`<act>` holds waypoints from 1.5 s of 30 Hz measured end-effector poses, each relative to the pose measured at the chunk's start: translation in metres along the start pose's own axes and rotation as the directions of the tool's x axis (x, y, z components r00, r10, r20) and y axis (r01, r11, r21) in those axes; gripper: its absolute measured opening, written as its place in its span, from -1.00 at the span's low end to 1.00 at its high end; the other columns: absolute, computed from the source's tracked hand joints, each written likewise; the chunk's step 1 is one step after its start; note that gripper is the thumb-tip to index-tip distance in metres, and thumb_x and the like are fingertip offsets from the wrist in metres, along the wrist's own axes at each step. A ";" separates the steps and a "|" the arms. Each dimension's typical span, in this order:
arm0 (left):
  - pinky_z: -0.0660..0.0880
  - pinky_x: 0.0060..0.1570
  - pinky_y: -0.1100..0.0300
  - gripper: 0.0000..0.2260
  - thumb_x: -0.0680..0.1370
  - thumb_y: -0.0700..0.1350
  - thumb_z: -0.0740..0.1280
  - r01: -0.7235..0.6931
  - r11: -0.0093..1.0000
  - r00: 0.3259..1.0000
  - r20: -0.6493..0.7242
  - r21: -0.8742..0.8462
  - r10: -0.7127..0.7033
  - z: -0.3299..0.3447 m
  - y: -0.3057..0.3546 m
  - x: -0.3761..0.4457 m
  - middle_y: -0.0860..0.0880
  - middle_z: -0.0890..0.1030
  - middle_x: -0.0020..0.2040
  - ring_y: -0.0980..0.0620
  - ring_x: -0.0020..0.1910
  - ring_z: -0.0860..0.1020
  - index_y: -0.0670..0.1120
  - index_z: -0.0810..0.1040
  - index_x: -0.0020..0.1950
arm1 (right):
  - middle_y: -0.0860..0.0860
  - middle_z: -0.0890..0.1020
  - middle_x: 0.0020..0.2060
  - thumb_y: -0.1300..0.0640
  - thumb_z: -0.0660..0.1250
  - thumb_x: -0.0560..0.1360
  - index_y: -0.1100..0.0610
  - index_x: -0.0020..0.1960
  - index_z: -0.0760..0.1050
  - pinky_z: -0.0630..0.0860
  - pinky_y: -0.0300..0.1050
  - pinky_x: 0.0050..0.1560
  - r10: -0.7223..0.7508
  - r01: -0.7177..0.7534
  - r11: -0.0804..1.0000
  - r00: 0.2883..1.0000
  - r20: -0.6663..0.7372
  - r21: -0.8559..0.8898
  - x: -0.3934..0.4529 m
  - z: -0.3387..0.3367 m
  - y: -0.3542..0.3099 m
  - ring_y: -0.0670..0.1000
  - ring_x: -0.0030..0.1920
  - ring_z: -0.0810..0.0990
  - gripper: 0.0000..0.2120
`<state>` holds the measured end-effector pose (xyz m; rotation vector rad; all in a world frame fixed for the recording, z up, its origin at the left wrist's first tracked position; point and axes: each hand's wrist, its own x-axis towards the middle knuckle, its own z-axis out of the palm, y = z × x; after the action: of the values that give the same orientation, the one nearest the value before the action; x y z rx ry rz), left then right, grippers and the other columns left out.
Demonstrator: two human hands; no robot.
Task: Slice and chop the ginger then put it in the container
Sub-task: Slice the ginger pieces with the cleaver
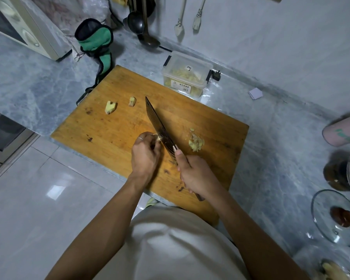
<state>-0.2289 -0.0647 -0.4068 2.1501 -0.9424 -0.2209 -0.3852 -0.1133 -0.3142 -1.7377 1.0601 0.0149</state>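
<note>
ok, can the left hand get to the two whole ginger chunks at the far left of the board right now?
Probably yes, but not freely: the left hand is pinning ginger against the knife. Bare cutting board lies between it and the two ginger chunks; the blade sits to their right.

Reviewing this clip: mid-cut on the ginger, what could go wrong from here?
1. The left hand pins a small ginger piece right against the knife blade; a slip could nick the fingertips.
2. The chopped ginger pile lies loose on the cutting board, so bits may scatter during transfer to the container.
</note>
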 end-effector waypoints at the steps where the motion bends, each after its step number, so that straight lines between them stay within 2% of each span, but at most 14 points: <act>1: 0.43 -0.03 0.27 -0.87 0.53 -0.24 0.37 -0.001 1.000 1.000 0.003 0.008 0.001 0.000 0.000 0.000 -0.13 0.63 0.07 -0.09 -0.07 0.58 -0.24 0.65 0.03 | 0.04 0.42 -0.48 -0.23 -0.01 0.69 0.18 -0.20 0.46 0.38 -0.06 -0.36 -0.003 0.003 1.000 1.000 0.004 -0.002 0.000 -0.001 -0.001 -0.01 -0.51 0.39 -0.43; 4: 0.34 -0.09 0.39 -0.89 0.53 -0.26 0.37 -0.012 1.000 1.000 0.005 0.007 0.012 -0.001 0.002 0.000 -0.13 0.62 0.05 -0.04 -0.12 0.56 -0.25 0.64 0.00 | 0.04 0.43 -0.48 -0.22 -0.01 0.69 0.23 -0.21 0.46 0.40 -0.05 -0.37 -0.002 0.002 1.000 1.000 0.008 -0.016 -0.002 -0.001 -0.002 -0.01 -0.51 0.39 -0.39; 7: 0.33 -0.11 0.41 -0.91 0.54 -0.27 0.36 -0.015 1.000 1.000 0.000 0.002 0.015 -0.001 0.002 0.000 -0.12 0.61 0.04 0.04 -0.15 0.51 -0.25 0.64 -0.01 | 0.04 0.44 -0.47 -0.22 -0.02 0.69 0.32 -0.18 0.46 0.42 -0.04 -0.37 0.006 -0.006 0.999 1.000 0.006 -0.032 -0.001 -0.001 -0.002 -0.03 -0.52 0.40 -0.34; 11: 0.35 -0.11 0.38 -0.90 0.54 -0.26 0.36 -0.033 0.999 0.999 0.004 0.010 0.033 -0.001 0.001 0.000 -0.12 0.61 0.03 0.04 -0.15 0.51 -0.24 0.64 0.00 | 0.07 0.45 -0.45 -0.22 -0.02 0.69 0.18 -0.23 0.44 0.41 -0.06 -0.40 0.009 -0.009 1.000 1.000 0.009 -0.021 -0.003 -0.001 -0.003 -0.03 -0.52 0.40 -0.43; 18: 0.38 -0.16 0.33 -0.91 0.54 -0.25 0.35 -0.020 0.999 1.000 0.016 0.026 0.019 0.002 0.001 0.003 -0.10 0.60 0.00 0.06 -0.20 0.48 -0.22 0.63 -0.02 | 0.08 0.45 -0.46 -0.21 -0.01 0.69 0.18 -0.23 0.45 0.38 -0.06 -0.42 0.001 -0.001 1.000 1.000 -0.008 0.001 -0.004 -0.001 -0.003 -0.03 -0.54 0.38 -0.43; 23: 0.43 -0.17 0.24 -0.91 0.54 -0.25 0.34 -0.017 0.999 1.000 0.023 0.032 0.016 0.001 0.002 0.004 -0.10 0.59 -0.03 -0.04 -0.18 0.54 -0.22 0.63 -0.02 | 0.09 0.45 -0.45 -0.20 -0.02 0.69 0.26 -0.20 0.48 0.37 -0.05 -0.40 -0.007 0.006 1.000 1.000 -0.006 -0.010 -0.005 -0.001 -0.004 0.00 -0.51 0.39 -0.38; 26: 0.46 -0.16 0.22 -0.90 0.54 -0.25 0.34 -0.020 0.999 1.000 0.024 0.029 0.019 0.001 0.001 0.003 -0.10 0.60 -0.01 -0.05 -0.17 0.55 -0.22 0.63 -0.01 | 0.09 0.44 -0.45 -0.20 -0.03 0.70 0.20 -0.20 0.47 0.39 -0.05 -0.39 -0.006 0.006 1.000 1.000 0.011 -0.021 -0.005 -0.002 -0.006 0.03 -0.48 0.40 -0.42; 30: 0.54 -0.15 0.13 -0.89 0.55 -0.23 0.33 -0.020 1.000 0.999 0.026 0.008 0.019 0.002 -0.001 0.004 -0.08 0.60 0.00 -0.07 -0.17 0.57 -0.21 0.63 -0.01 | 0.01 0.42 -0.49 -0.17 -0.04 0.71 0.15 -0.26 0.41 0.42 -0.05 -0.36 -0.020 0.020 0.999 1.000 0.017 -0.048 -0.006 -0.002 -0.009 -0.03 -0.51 0.39 -0.44; 35: 0.55 -0.18 0.06 -0.90 0.56 -0.20 0.33 -0.008 1.000 1.000 0.019 0.000 0.008 0.003 -0.002 0.005 -0.06 0.61 -0.03 -0.06 -0.20 0.57 -0.19 0.62 -0.02 | -0.07 0.42 -0.53 -0.13 -0.05 0.72 0.09 -0.36 0.34 0.54 0.08 -0.27 -0.039 0.041 0.995 0.999 0.022 -0.086 -0.005 0.000 -0.012 -0.11 -0.50 0.42 -0.44; 37: 0.55 -0.19 0.05 -0.90 0.56 -0.19 0.33 0.001 1.000 1.000 0.019 -0.007 -0.001 0.003 -0.002 0.005 -0.06 0.62 -0.04 -0.07 -0.20 0.58 -0.19 0.62 -0.02 | -0.13 0.44 -0.61 -0.10 -0.05 0.73 0.02 -0.39 0.31 0.47 -0.02 -0.30 -0.054 0.056 0.994 0.998 0.021 -0.091 -0.002 0.001 -0.011 -0.20 -0.53 0.44 -0.45; 40: 0.55 -0.18 0.05 -0.89 0.56 -0.19 0.34 -0.010 1.000 1.000 0.018 -0.011 0.010 0.004 -0.004 0.004 -0.07 0.63 -0.04 -0.10 -0.18 0.59 -0.19 0.62 0.00 | -0.26 0.42 -0.66 -0.06 -0.06 0.74 0.01 -0.41 0.29 0.27 -0.28 -0.39 -0.091 0.093 0.986 0.996 0.022 -0.139 0.003 0.002 -0.010 -0.30 -0.55 0.43 -0.44; 41: 0.55 -0.17 0.04 -0.89 0.55 -0.20 0.34 -0.025 1.000 1.000 0.016 -0.011 0.025 0.004 -0.004 0.004 -0.08 0.63 -0.03 -0.11 -0.17 0.59 -0.20 0.63 0.00 | -0.21 0.43 -0.65 -0.06 -0.06 0.74 0.03 -0.42 0.29 0.23 -0.30 -0.42 -0.105 0.107 0.981 0.994 0.023 -0.164 0.006 0.003 -0.011 -0.28 -0.54 0.43 -0.43; 43: 0.54 -0.19 0.03 -0.89 0.54 -0.21 0.34 -0.046 0.999 0.999 0.011 -0.008 0.046 0.005 -0.006 0.005 -0.09 0.62 -0.03 -0.13 -0.18 0.58 -0.22 0.63 -0.03 | -0.06 0.41 -0.61 -0.08 -0.06 0.74 0.08 -0.42 0.29 0.23 -0.20 -0.42 -0.128 0.131 0.970 0.991 0.024 -0.204 0.012 0.006 -0.013 -0.17 -0.55 0.40 -0.41; 45: 0.54 -0.21 0.03 -0.89 0.54 -0.22 0.33 -0.047 0.999 0.999 0.004 -0.007 0.047 0.006 -0.008 0.005 -0.10 0.63 -0.04 -0.14 -0.20 0.58 -0.23 0.63 -0.05 | -0.03 0.40 -0.53 -0.10 -0.05 0.73 0.12 -0.39 0.32 0.27 -0.11 -0.41 -0.134 0.137 0.968 0.991 0.028 -0.213 0.016 0.009 -0.015 -0.10 -0.50 0.39 -0.41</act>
<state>-0.2235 -0.0683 -0.4158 2.1194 -0.9917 -0.2055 -0.3621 -0.1159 -0.3147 -1.9994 0.9558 0.0568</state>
